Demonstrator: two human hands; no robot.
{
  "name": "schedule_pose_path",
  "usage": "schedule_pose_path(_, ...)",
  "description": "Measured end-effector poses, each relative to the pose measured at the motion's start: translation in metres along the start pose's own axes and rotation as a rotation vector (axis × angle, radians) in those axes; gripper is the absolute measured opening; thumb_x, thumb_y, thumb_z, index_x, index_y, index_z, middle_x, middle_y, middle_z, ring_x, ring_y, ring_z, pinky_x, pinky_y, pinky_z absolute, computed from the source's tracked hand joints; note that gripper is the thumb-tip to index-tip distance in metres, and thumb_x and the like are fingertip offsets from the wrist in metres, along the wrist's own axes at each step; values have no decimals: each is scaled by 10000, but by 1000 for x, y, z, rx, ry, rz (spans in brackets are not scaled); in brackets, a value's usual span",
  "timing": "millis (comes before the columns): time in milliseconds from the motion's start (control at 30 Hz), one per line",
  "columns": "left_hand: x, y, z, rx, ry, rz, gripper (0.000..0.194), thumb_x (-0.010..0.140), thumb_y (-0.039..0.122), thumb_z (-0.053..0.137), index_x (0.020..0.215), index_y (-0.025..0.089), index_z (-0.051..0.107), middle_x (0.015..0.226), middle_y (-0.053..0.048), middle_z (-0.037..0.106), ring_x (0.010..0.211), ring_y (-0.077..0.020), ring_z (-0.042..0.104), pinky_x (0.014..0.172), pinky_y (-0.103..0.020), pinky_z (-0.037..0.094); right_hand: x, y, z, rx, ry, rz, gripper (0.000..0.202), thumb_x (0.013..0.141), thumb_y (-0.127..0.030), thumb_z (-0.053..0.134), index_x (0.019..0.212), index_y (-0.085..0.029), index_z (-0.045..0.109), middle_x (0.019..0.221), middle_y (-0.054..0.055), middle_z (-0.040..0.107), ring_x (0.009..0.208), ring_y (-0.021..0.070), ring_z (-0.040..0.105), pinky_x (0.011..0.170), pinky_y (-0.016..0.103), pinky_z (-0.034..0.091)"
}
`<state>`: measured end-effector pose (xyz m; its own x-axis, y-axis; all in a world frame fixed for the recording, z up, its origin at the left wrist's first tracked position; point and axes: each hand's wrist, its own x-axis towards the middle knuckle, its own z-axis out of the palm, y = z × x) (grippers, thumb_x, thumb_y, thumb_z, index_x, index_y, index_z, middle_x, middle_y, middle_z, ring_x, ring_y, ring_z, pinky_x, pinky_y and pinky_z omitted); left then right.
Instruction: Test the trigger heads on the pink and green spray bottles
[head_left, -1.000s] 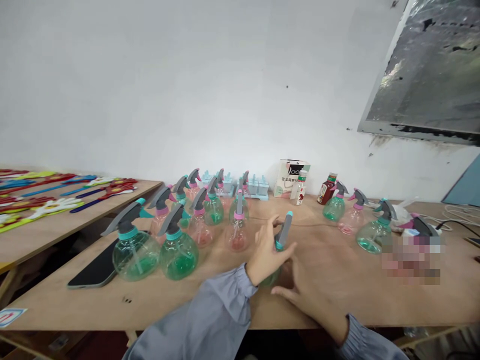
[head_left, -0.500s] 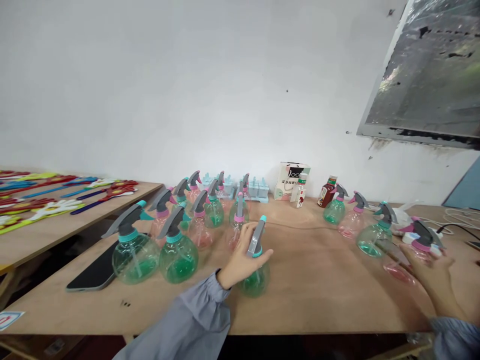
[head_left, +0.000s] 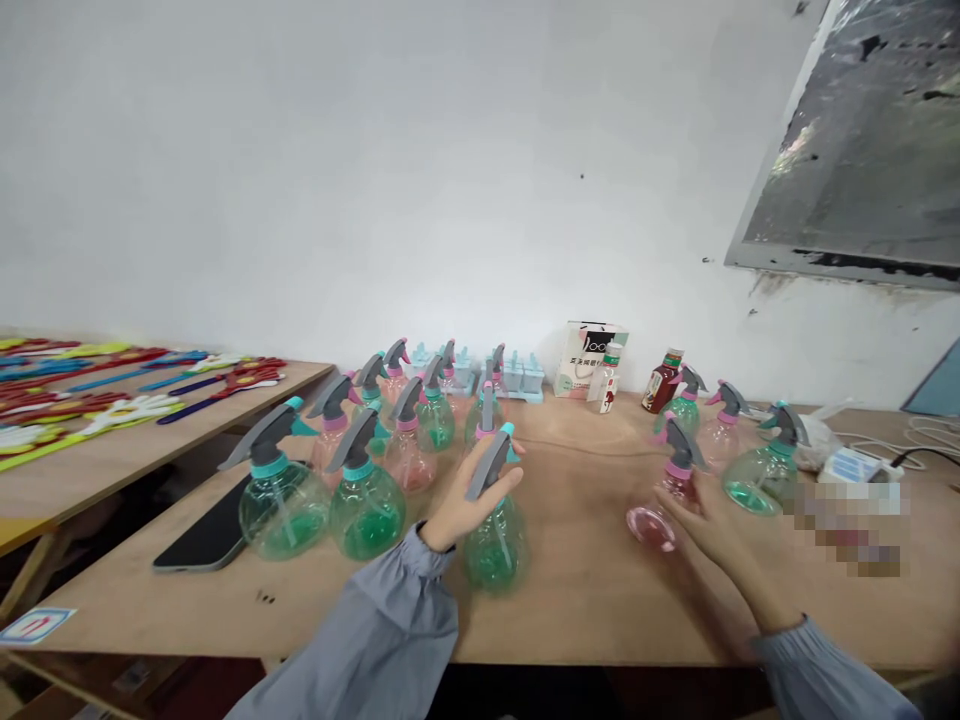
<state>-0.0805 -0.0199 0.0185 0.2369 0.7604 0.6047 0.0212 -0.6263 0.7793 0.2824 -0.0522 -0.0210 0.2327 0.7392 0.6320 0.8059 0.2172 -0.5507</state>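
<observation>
My left hand grips the neck of a green spray bottle with a grey trigger head, standing upright on the wooden table beside two other green bottles. My right hand holds a pink spray bottle, tilted, near the table's middle right. Both sleeves are grey-blue.
A cluster of several pink and green spray bottles stands at the back left. Other bottles stand at the right. A black phone lies at the left. A carton, a dark bottle and cables line the wall. A side table holds coloured toys.
My left hand slid the green bottle left toward the group. My right hand reached far right, took a pink bottle, and brought it back toward the middle.
</observation>
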Motion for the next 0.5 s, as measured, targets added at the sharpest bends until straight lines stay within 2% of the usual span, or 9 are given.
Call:
schedule_pose_path(67,-1,-1,-1,-7,1,8,349,855,503,658,1037,205,678,996,-73,700,774,-167,627,706,-294,532,11,-15,9,-98,1,-88,493,746,-697,621,899,-229,609,859,102,684,846,314,644,879,512,515)
schedule_pose_path(133,-3,-1,0,0,37,-10,340,856,506,657,990,195,684,864,-42,685,684,-145,597,663,-281,513,17,-23,16,-149,35,-115,476,767,-693,598,885,-232,607,847,110,678,858,325,634,890,523,499)
schedule_pose_path(200,-5,0,0,13,105,-13,327,874,509,631,869,185,677,735,-14,642,639,-137,579,648,-274,498,17,-25,21,-124,62,-109,457,796,-686,565,888,-240,605,850,111,676,859,325,634,876,514,504)
schedule_pose_path(300,-6,3,0,22,155,9,383,899,518,589,722,181,642,685,-18,631,649,-143,592,670,-281,498,13,-22,27,-87,86,-107,445,804,-682,550,877,-247,603,842,105,669,848,324,637,877,533,505)
schedule_pose_path(433,-7,7,-1,21,48,6,373,858,555,630,903,191,699,698,-15,642,627,-149,577,646,-291,500,8,-17,33,-11,114,-65,497,802,-697,553,949,-226,615,902,116,675,865,317,651,873,527,525)
schedule_pose_path(500,-7,7,-1,17,54,-1,399,854,584,624,937,202,706,722,-23,655,633,-156,584,651,-301,512,6,-15,37,53,129,-24,560,793,-731,547,995,-212,611,944,124,681,877,309,659,846,499,547)
